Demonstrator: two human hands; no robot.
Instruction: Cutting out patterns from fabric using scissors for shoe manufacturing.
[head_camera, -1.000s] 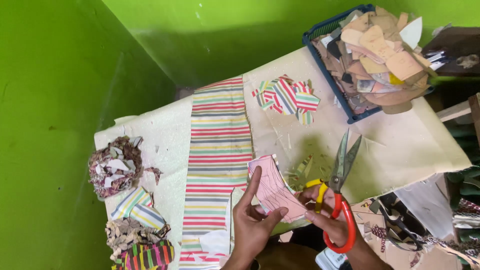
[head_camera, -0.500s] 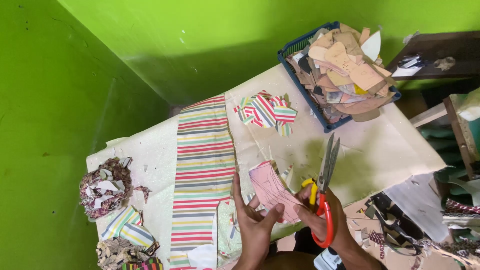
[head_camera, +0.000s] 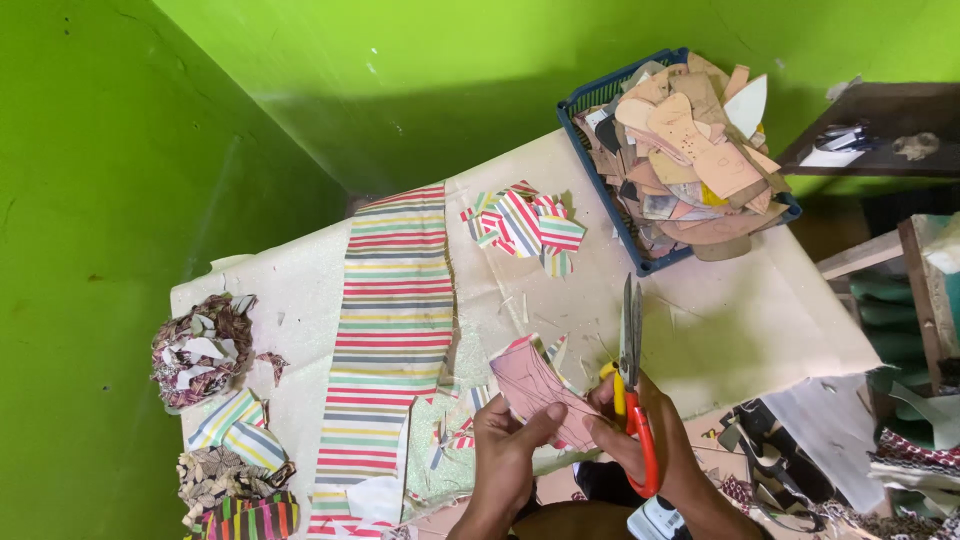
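— Pink, marked-up fabric piece with a striped underside (head_camera: 535, 388) is sitting at the near edge of the cloth-covered work table (head_camera: 740, 330), and the left hand (head_camera: 505, 455) is pinching its lower edge between thumb and fingers.

— And the right hand (head_camera: 650, 450)?

— It is gripping the red-and-yellow-handled scissors (head_camera: 632, 385), fingers curled through the loops, blades pointing away and looking closed, just beside the piece.

— What could be going wrong?

— I judge the left thumb is lying close to the blades' path; a careless snip could be nicking it. The piece is also floppy, so it could be buckling and the cut wandering off the drawn line.

— Anything else?

— Loose striped scraps (head_camera: 525, 225) toward the far edge and the long striped fabric strip (head_camera: 385, 340) are lying well apart, so snagging seems unlikely. The blue plastic basket of cut leather shapes (head_camera: 690, 160) is overhanging the far right corner and could be tipping if bumped.
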